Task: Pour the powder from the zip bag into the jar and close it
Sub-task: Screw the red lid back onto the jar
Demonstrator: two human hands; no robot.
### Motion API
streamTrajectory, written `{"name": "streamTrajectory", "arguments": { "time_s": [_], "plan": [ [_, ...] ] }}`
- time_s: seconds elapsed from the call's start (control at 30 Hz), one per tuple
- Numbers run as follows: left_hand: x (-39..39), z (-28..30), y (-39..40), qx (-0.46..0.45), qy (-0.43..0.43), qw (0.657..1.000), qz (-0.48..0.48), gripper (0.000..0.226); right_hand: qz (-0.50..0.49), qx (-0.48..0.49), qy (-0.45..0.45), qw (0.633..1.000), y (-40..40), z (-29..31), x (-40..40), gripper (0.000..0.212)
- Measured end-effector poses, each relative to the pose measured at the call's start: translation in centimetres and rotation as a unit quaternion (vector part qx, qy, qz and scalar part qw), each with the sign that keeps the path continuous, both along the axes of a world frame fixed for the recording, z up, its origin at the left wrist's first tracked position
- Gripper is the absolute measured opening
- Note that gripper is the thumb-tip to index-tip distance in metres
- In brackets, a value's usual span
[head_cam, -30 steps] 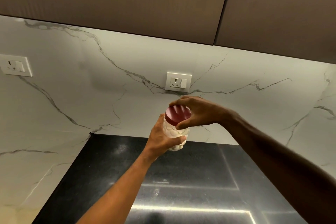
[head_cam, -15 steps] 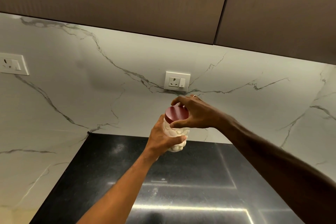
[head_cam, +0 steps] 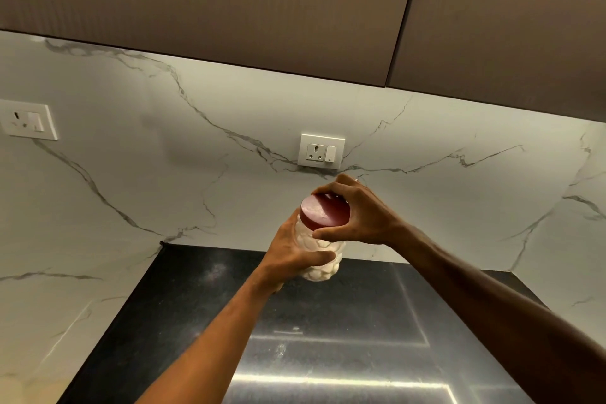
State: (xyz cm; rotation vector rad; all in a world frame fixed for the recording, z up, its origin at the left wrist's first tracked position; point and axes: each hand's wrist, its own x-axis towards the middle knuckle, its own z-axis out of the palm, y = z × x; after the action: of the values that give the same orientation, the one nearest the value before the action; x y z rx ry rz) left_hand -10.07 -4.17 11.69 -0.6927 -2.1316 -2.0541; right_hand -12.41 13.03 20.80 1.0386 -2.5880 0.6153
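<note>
A clear plastic jar (head_cam: 323,261) with pale powder inside is held up in the air above the black counter. My left hand (head_cam: 292,252) grips the jar's body from the left and below. A dark red lid (head_cam: 319,211) sits on top of the jar. My right hand (head_cam: 357,210) comes in from the right, its fingers and thumb curled round the lid's rim. The zip bag is not in view.
The black counter (head_cam: 203,305) runs back to a white marble wall with a socket (head_cam: 322,151) just behind the jar and another socket (head_cam: 28,121) at far left. Brown wall cabinets (head_cam: 229,0) hang overhead.
My right hand has turned on the lid, its fingers shifting round the rim. The jar and my left hand have stayed almost in place.
</note>
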Motion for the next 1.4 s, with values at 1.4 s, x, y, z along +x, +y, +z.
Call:
{"name": "streamTrajectory", "arguments": {
  "time_s": [1.4],
  "plan": [
    [-0.4,-10.3,1.2,-0.024,-0.078,0.992,0.093,0.083,-0.128,-0.312,-0.247,0.908,-0.2,-18.1,0.5,0.091]
  ]
}}
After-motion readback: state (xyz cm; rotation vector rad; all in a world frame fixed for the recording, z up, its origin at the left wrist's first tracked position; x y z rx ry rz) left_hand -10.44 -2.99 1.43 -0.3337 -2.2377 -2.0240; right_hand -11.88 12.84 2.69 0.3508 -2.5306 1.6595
